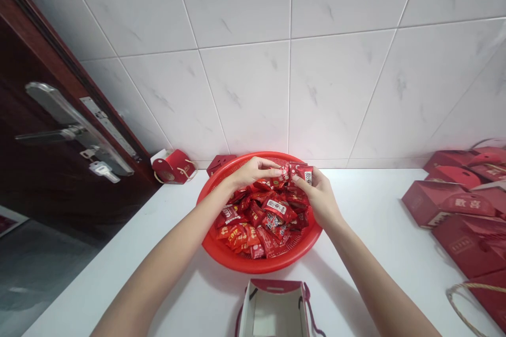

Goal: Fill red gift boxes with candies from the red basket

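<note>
A red plastic basket (261, 266) on the white table holds many red wrapped candies (256, 213). Over its back part, my left hand (256, 171) is closed, its fingertips on a small red candy packet. Beside it my right hand (318, 195) grips red candy packets (302, 171) between thumb and fingers. The two hands nearly meet. In front of the basket stands an open box (276, 308) with a red flap and dark red cords; its pale inside shows nothing in it.
Small red boxes (174, 166) stand by the tiled wall (253, 95), left of and behind the basket. Several red gift boxes (466, 210) with cord handles crowd the table's right side. A dark door (39, 168) with a handle and keys is at the left.
</note>
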Motion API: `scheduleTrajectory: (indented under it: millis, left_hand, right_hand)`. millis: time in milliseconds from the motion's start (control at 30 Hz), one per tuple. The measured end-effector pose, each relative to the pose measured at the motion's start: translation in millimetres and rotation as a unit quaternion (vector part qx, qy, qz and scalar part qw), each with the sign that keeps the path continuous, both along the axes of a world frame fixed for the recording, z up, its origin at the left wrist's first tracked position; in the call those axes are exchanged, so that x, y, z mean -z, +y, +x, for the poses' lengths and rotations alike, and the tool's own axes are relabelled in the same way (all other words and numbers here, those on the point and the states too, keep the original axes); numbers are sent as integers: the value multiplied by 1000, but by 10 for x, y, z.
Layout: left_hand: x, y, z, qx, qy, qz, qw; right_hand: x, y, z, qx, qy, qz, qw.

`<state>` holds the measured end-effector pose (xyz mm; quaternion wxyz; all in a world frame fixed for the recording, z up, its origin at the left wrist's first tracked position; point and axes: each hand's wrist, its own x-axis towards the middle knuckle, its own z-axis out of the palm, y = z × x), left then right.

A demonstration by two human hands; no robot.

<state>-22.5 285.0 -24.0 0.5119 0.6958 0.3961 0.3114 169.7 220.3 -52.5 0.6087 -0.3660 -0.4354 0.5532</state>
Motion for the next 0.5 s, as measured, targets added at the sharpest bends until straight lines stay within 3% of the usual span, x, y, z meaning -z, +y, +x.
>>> scheduleTrajectory:
  millis: [267,500]
  left_hand:
    - [33,28,10,9,3,72,997]
    - [111,47,41,-36,-35,82,995]
  right_hand:
    - [-16,-6,3,12,5,-11,1000]
    - [-12,-1,-3,16,3,-35,999]
